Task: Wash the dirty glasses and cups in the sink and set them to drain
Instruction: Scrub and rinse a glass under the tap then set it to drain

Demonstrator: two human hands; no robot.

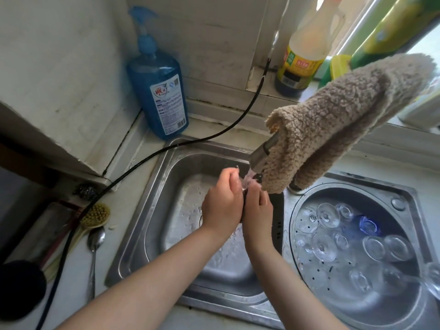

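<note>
- The left hand (222,206) and right hand (258,206) press together under the tap (260,154), water running over them; whether they grip anything cannot be told.
- Right of the hands, washed glasses (328,215) sit upside down in the round basin (295,234).
- The square sink (152,210) lies beneath the hands.

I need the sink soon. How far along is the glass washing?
Mostly done, it seems: many glasses sit upturned in the round drain basin. Both hands, left and right, are together under the running tap; whether they hold anything is hidden. The square basin shows no more glasses.
</note>
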